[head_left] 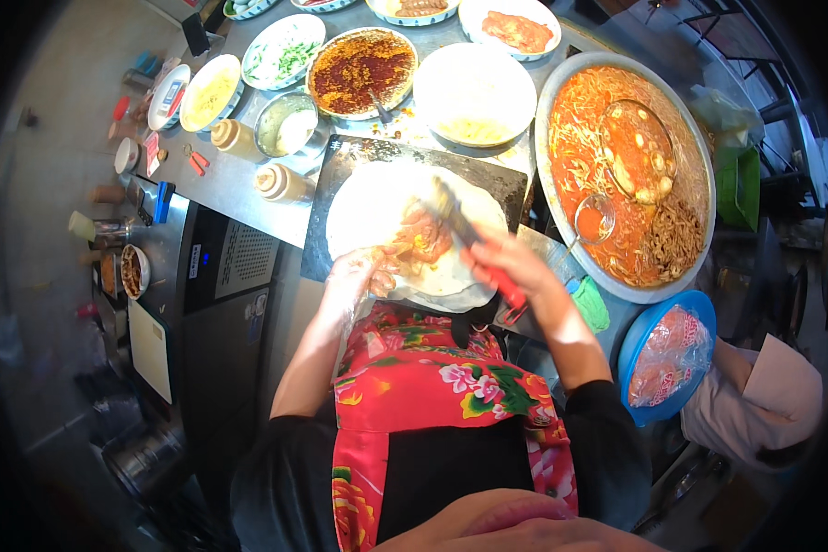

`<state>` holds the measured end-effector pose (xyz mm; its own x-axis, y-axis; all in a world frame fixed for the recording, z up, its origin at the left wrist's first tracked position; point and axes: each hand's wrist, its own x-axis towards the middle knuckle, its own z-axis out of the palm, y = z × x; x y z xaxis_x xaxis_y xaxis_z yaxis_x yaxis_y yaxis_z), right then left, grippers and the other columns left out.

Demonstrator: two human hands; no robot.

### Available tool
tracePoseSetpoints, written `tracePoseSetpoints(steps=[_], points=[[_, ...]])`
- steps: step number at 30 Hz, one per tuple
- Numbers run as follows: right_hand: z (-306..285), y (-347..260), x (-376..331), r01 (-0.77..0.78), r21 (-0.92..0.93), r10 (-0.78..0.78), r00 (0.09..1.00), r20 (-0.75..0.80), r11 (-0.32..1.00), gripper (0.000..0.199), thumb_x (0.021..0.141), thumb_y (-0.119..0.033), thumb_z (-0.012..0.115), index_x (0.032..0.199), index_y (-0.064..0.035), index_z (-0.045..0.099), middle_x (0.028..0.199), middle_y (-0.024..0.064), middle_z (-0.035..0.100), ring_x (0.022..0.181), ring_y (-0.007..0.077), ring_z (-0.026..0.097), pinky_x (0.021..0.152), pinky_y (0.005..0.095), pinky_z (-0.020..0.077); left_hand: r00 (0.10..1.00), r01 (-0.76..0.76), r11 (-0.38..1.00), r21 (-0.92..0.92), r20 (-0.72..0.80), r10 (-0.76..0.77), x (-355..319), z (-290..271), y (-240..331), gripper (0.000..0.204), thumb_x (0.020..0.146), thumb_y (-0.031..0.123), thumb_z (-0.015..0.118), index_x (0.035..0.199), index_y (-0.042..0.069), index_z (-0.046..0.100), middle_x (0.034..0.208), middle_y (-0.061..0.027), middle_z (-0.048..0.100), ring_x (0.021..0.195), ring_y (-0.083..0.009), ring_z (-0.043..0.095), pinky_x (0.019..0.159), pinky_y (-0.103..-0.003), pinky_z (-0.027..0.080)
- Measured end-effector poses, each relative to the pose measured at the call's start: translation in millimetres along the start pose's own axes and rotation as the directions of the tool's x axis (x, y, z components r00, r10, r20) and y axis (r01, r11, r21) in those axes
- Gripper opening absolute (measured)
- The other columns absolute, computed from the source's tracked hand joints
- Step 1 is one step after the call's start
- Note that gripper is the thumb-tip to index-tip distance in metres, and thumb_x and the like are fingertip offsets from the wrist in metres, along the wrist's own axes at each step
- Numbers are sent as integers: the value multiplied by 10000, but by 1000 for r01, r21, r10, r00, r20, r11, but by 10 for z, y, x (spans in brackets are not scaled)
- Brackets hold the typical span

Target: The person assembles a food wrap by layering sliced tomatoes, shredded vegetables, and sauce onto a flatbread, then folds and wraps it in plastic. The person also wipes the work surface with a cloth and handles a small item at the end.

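Observation:
A round white flatbread [377,207] lies on a dark board [340,161] in front of me, with orange-red filling [423,241] heaped near its front edge. My left hand [359,274], in a thin clear glove, rests on the flatbread's front edge beside the filling. My right hand [506,262] grips red-handled tongs [474,244] whose metal tips reach into the filling. A red flowered apron [432,377] covers my front.
A big round pan [561,101] of orange stew with a ladle sits at the right. Plates and bowls of toppings [359,69] line the steel counter behind the board. Shaker jars [281,182] stand at left. A blue bowl [630,354] with bagged food lies lower right.

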<state>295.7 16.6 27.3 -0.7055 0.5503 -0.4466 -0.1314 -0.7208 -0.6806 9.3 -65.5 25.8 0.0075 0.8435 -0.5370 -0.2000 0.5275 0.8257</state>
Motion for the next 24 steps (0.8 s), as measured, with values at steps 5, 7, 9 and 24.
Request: tracePoseSetpoints(steps=[5,7,9,24], points=[[-201,-763,636,-17,-798,-536,732,-421,603,639,964,-286,653,1505,-60,400,872,64,626,667,118,572,586,268,488,990,-27,995,-101,138,41,87,-194,-34,362,1038,260,530,1148,-57,665,890,-96,722,670,-114,649,564,-220,504],[-194,-901,749,-227,-944,-542,776,-324,240,634,916,-296,673,1449,-30,456,1086,241,675,1047,352,663,923,402,502,986,58,993,-103,162,-40,108,-306,0,369,1052,258,509,1149,-67,655,908,-99,714,658,-118,638,575,-237,513],[-206,-992,864,-301,-906,-467,782,-413,299,635,919,-305,668,1444,-20,452,1141,255,664,1073,375,656,928,428,509,974,104,984,-147,214,-71,130,-461,24,363,1054,250,509,1155,-69,650,922,-106,712,655,-117,637,593,-237,521],[-517,-911,1913,-721,-685,-761,503,-411,-106,692,946,-402,602,1453,27,407,1146,186,666,1111,331,611,934,498,457,883,234,966,-110,440,-164,542,-1228,-34,289,1027,206,579,1195,-11,668,928,-69,692,737,-114,641,632,-237,542]])
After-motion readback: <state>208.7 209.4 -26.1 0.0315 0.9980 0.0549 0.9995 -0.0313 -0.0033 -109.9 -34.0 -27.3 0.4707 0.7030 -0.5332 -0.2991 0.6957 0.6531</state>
